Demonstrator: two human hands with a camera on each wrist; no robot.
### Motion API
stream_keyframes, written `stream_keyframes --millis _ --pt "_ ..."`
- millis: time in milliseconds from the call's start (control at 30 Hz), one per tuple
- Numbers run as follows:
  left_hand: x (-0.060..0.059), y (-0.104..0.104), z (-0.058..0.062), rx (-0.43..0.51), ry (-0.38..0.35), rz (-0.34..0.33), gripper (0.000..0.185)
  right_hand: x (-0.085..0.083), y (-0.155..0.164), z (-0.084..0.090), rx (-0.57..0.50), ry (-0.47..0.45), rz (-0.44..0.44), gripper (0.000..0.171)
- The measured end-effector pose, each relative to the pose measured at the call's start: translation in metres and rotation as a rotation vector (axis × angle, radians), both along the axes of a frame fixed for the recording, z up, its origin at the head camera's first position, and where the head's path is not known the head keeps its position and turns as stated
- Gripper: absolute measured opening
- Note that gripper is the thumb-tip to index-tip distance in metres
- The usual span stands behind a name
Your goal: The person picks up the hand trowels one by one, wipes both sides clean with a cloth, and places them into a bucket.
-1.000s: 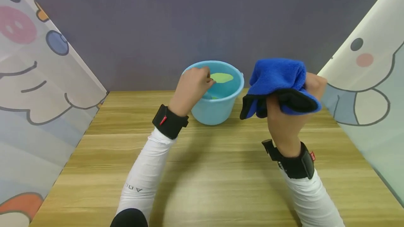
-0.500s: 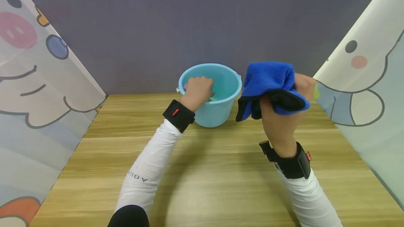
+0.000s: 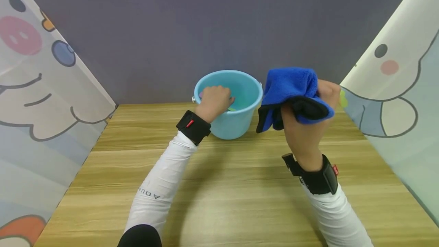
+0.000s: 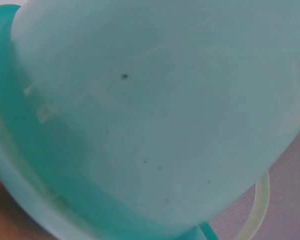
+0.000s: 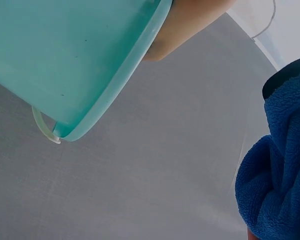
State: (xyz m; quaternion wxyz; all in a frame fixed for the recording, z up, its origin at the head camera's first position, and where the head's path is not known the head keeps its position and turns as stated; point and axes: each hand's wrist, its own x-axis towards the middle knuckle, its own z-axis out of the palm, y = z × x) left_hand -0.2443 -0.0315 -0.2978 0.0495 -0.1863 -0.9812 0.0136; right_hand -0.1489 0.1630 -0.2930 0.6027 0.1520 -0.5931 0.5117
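Bucket (image 3: 229,102), light blue plastic, stands on the wooden table (image 3: 226,186) near its far edge, close to the grey back wall (image 3: 192,22), upright, mouth open to the top. Left hand (image 3: 214,102) sits on the near-left part of the rim, fingers curled over the edge and down into the opening; the grip reads as a steadying hold on the rim. Whether the fingertips also pinch something inside cannot be told: a small green patch (image 3: 231,108) shows just beside the fingers, low inside, too small to identify. Left wrist view is filled by the bucket's inner wall (image 4: 155,115), with a pale handle loop (image 4: 255,210) at its lower right. Cloth (image 3: 295,94), blue fleece with a black edge, is held up in the air to the right of the bucket, apart from it and well clear of the tabletop. Right hand (image 3: 305,125) is raised with fingers closed around the bunched cloth, so the fabric drapes over the top of the fist. Right wrist view shows the cloth (image 5: 277,170) at the frame's right and the bucket's outer wall (image 5: 65,55) at upper left. Printed cartoon panels (image 3: 41,98) flank the table on both sides. White sleeves and black wrist straps (image 3: 193,127) are on both arms.
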Motion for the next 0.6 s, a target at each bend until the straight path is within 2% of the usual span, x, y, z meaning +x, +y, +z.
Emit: stream_keyframes --millis 100,300,433,500,600 --pt "-0.001 -0.001 -0.001 -0.002 -0.002 0.001 0.050 -0.001 0.000 -0.002 0.015 -0.010 0.001 0.033" --pt "-0.002 -0.004 -0.006 0.003 -0.008 0.008 0.050 -0.007 0.005 -0.011 0.126 -0.144 0.003 0.032" --pt "-0.003 -0.005 -0.007 0.039 0.049 -0.006 0.050 -0.023 0.020 -0.016 0.137 -0.230 -0.041 0.029" --pt "-0.003 -0.006 -0.008 0.068 0.096 -0.010 0.050 -0.034 0.033 -0.020 0.149 -0.337 -0.058 0.030" --pt "-0.004 -0.007 -0.008 0.110 0.144 -0.034 0.049 -0.049 0.052 -0.033 0.231 -0.580 -0.056 0.038"
